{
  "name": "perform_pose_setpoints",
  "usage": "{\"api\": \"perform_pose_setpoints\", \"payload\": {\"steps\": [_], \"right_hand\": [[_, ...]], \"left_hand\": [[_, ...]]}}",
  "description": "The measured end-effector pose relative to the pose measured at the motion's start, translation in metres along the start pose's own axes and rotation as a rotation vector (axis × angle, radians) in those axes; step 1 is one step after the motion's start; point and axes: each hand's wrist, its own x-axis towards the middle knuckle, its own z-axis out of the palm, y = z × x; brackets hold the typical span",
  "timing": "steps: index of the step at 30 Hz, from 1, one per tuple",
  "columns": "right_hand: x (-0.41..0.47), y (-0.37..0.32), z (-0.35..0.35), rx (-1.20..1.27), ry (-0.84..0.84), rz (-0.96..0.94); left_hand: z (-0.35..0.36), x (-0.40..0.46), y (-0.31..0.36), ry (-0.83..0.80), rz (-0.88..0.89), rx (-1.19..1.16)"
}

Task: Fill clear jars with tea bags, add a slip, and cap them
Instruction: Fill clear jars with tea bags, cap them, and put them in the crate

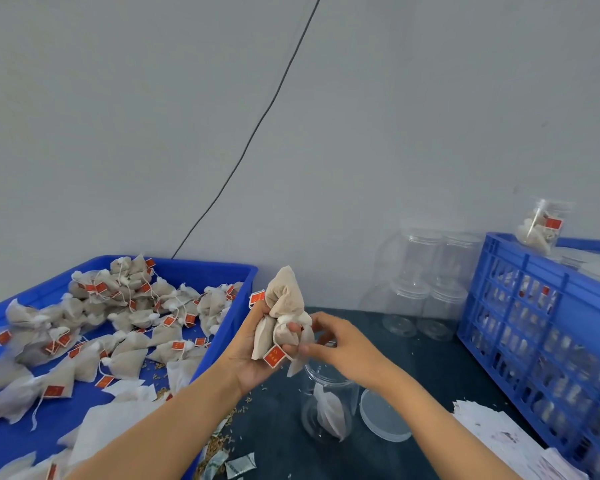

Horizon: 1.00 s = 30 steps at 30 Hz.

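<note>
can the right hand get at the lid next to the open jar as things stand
Probably yes. The lid lies flat beside the open jar, just under the right hand, with nothing on it. But that hand's fingers are busy at the tea bags the left hand holds.

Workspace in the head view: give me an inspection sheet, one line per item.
Surface: dark table, loose grains scattered.
Job's things: open jar holding a tea bag; lid beside it; tea bags in blue tray; slips at right; empty jars by the wall.
Clutter: small sachets at front edge.
Grippers: left hand grips bunch of tea bags; right hand pinches one.
Cables: black cable on wall.
Surroundings: grey wall; blue crate of filled jars.
</note>
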Motion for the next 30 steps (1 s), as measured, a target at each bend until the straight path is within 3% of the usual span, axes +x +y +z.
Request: {"api": "perform_pose_setpoints", "payload": {"steps": [4, 9, 17, 30], "right_hand": [[-0.001, 0.001, 0.002, 0.121, 0.085, -0.035], [0.0, -0.005, -0.012, 0.191, 0.36, -0.063], [0.003, -0.02, -0.021, 0.156, 0.557, -0.16], [0.019, -0.024, -0.012, 0.213, 0.846, 0.026]], "left_hand": [[-0.003, 0.001, 0.003, -0.029, 0.015, 0.009], [-0.006, 0.003, 0.003, 0.067, 0.027, 0.029], [-0.009, 0.005, -0.007, 0.083, -0.002, 0.184], [-0.007, 0.006, -0.008, 0.122, -0.016, 0.277]]}}
